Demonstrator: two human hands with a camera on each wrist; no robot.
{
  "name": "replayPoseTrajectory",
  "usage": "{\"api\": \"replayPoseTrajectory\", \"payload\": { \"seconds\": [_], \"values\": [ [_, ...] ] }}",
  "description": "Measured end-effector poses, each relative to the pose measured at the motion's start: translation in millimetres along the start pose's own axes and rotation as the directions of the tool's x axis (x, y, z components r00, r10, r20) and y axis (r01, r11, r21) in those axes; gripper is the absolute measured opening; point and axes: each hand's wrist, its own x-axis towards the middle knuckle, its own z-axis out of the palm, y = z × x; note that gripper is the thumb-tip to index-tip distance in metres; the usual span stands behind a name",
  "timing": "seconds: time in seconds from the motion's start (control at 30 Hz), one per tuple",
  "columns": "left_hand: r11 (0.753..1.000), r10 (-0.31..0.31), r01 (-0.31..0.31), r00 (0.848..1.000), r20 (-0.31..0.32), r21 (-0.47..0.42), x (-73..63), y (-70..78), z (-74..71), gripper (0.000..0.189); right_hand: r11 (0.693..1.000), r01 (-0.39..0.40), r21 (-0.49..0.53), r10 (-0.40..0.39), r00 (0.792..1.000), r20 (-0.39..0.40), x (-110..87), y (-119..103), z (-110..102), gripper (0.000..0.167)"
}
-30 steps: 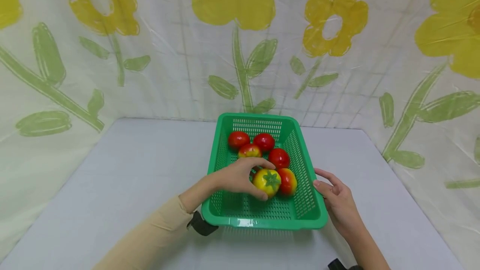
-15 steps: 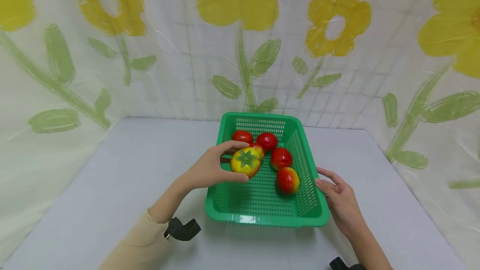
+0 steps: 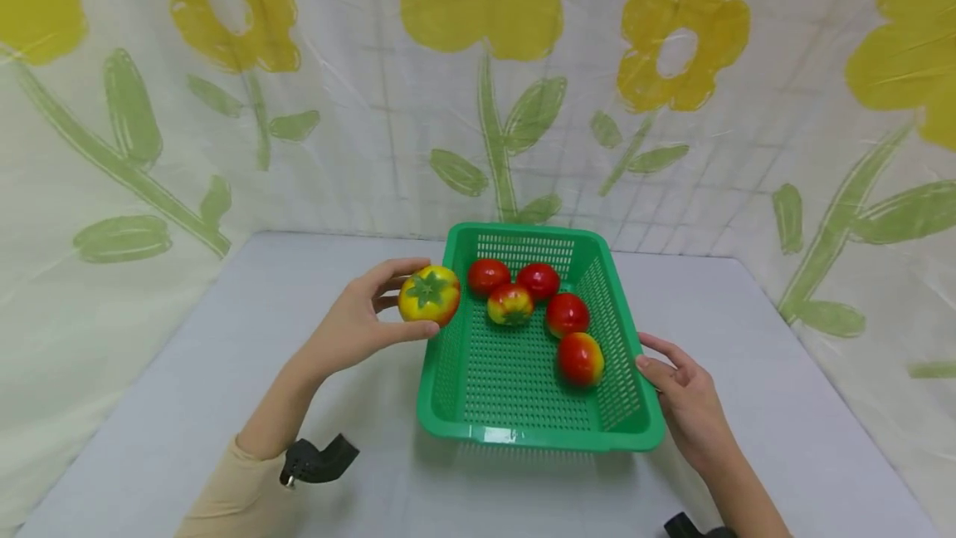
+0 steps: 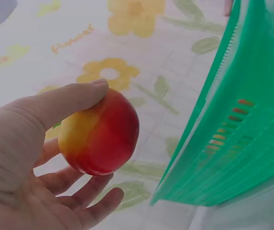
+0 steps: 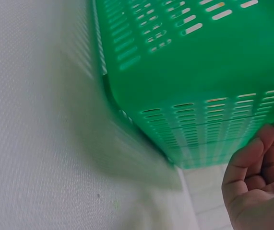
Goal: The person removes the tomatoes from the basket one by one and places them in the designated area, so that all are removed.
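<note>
My left hand (image 3: 349, 329) grips a yellow-and-red tomato (image 3: 429, 295) with a green star-shaped calyx, thumb on one side and fingers on the other. It is held up just left of the green plastic basket (image 3: 534, 438). The left wrist view shows the same tomato (image 4: 103, 134), its red side toward the camera. My right hand (image 3: 690, 405) holds the basket's right rim, thumb on top and fingers curled at the edge. Inside the basket lie several more: red tomatoes (image 3: 568, 314) at the back and right, and a red-yellow one (image 3: 511, 304) with its calyx showing.
The basket stands on a white table (image 3: 351, 455). Behind and at the sides hangs a white cloth (image 3: 336, 173) printed with yellow flowers. A black wrist strap (image 3: 319, 460) sits on the left forearm.
My left hand has lifted the yellow-and-red tomato from the basket and carried it left past the rim. The right hand keeps hold of the basket's edge.
</note>
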Motion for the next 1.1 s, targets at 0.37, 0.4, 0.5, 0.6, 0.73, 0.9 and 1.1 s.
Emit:
{"api": "replayPoseTrajectory", "payload": {
  "seconds": [0.37, 0.4, 0.5, 0.6, 0.73, 0.9, 1.1],
  "values": [
    [0.990, -0.029, 0.049, 0.988, -0.151, 0.133, -1.8, -18.5, -36.3, 0.069, 1.000, 0.004, 0.009, -0.004, 1.000, -0.001, 0.5, 0, -1, 0.049],
    [0.989, -0.040, 0.062, 0.986, -0.159, 0.135, -1.5, -21.9, -38.7, 0.069, 1.000, 0.004, 0.008, -0.004, 1.000, -0.001, 0.5, 1, -1, 0.050],
    [0.986, -0.083, 0.107, 0.981, -0.174, 0.130, -1.6, -32.6, -44.8, 0.072, 1.000, 0.003, 0.016, -0.003, 1.000, 0.007, 0.2, 2, -2, 0.050],
    [0.979, -0.148, 0.171, 0.970, -0.195, 0.109, -1.6, -43.6, -48.8, 0.076, 1.000, -0.001, 0.027, 0.000, 1.000, 0.017, -0.1, 2, -2, 0.050],
    [0.967, -0.214, 0.238, 0.952, -0.220, 0.087, -2.4, -54.7, -51.9, 0.086, 0.999, -0.001, 0.035, 0.000, 1.000, 0.021, -1.1, 3, -2, 0.051],
    [0.955, -0.253, 0.284, 0.933, -0.254, 0.091, -3.1, -67.2, -55.5, 0.088, 0.999, 0.007, 0.034, -0.008, 1.000, 0.022, -2.0, 3, -2, 0.051],
    [0.940, -0.297, 0.329, 0.919, -0.261, 0.090, -3.7, -83.3, -57.5, 0.090, 0.999, 0.010, 0.036, -0.011, 1.000, 0.024, -1.2, 3, -2, 0.050]
  ]
}}
